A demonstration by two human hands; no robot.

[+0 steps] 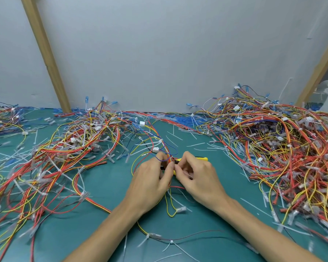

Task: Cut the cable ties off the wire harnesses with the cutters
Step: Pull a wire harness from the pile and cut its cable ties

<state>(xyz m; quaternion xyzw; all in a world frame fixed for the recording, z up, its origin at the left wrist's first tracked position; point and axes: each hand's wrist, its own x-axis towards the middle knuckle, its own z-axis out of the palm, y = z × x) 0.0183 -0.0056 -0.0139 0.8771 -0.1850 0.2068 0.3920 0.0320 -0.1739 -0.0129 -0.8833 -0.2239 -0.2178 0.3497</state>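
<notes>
Near the middle of the green worktop (110, 186), the left hand (150, 181) curls its fingers round the wires of a harness (170, 159), while the right hand (197, 178), touching it, grips the yellow-handled cutters (202, 159) against that bundle, between harness heaps (284, 148) at either side edge.

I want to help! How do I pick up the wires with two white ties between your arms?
Pinch the wires between the two white ties, coming from above: they lie flat on the mat, and that stretch is bare.
</notes>
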